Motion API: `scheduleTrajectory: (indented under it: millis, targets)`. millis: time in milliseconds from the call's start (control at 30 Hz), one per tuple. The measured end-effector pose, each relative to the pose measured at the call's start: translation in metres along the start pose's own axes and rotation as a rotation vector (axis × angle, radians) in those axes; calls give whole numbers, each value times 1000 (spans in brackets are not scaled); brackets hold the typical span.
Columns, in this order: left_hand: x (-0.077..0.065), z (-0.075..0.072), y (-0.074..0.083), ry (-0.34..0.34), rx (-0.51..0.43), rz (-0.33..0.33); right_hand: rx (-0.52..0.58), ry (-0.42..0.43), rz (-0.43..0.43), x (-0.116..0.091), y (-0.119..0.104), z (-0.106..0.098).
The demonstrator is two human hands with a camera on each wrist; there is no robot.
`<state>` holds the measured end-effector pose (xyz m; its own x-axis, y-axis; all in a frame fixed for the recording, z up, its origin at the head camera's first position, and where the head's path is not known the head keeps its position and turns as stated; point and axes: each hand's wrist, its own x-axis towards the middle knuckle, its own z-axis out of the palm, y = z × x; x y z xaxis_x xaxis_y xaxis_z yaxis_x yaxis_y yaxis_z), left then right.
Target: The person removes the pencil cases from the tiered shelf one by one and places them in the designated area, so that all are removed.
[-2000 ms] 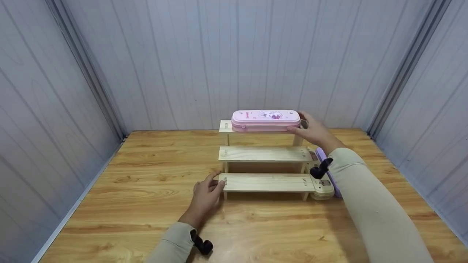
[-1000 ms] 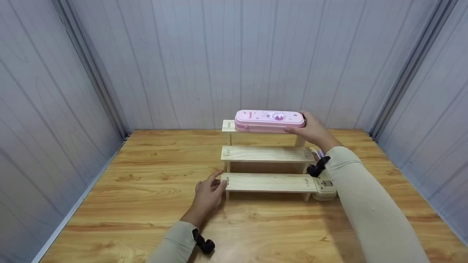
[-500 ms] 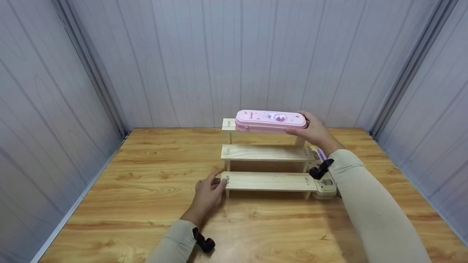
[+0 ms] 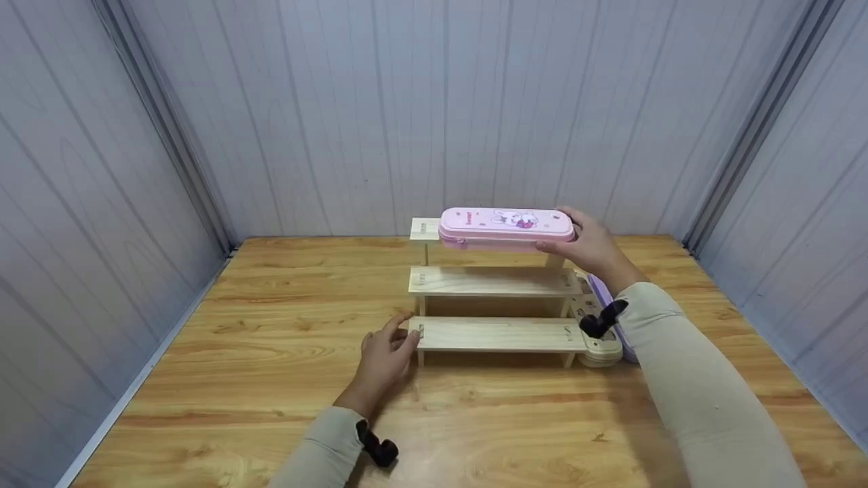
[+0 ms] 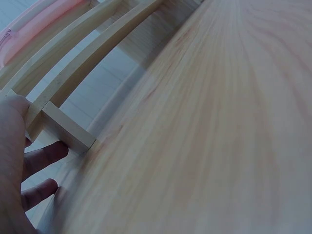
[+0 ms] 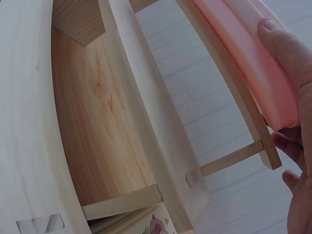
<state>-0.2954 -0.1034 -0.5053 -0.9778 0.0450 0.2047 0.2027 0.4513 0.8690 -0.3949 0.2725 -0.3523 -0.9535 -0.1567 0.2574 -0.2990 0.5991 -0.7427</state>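
Observation:
A three-step wooden display rack (image 4: 498, 332) stands on the table. My left hand (image 4: 386, 359) holds the left end of its lowest board, thumb on top and index finger at the end; the other fingers hang loose, as the left wrist view shows. At the top board, a pink pencil case (image 4: 505, 227) with a rabbit print lies crosswise. My right hand (image 4: 590, 251) grips its right end, thumb in front and fingers behind. In the right wrist view the pink case (image 6: 243, 53) lies along the top board, and its contact with the wood is partly hidden.
Right of the rack, a cream pencil case (image 4: 600, 349) lies against its side, with a purple pencil case (image 4: 627, 346) just beyond, partly covered by my right arm. Grey-white panel walls (image 4: 339, 122) enclose the wood-grain table (image 4: 291, 325) at the back and both sides.
The pink pencil case has shifted slightly right and toward me along the top board, with my right hand still gripping it. My left hand stays at the lowest board's end.

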Motion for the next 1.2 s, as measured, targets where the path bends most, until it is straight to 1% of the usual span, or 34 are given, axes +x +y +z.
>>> scheduleTrajectory:
  millis: [267,500,667,833,967,1200]
  targets:
    - [0,-1,0,7,1,5,7,11,-38,-5,1,0]
    - [1,0,0,8,-8,-23,-10,24,-59,-12,1,-1]
    - [0,0,1,4,-1,-21,-3,21,-68,-19,2,-4]
    - [-1,-1,1,-10,-18,-7,-10,28,-70,-25,5,-7]
    - [-2,-1,0,-21,-25,11,-18,39,-52,-31,10,-9]
    - [-1,-1,1,-13,-19,13,-18,66,-51,-42,17,-15]
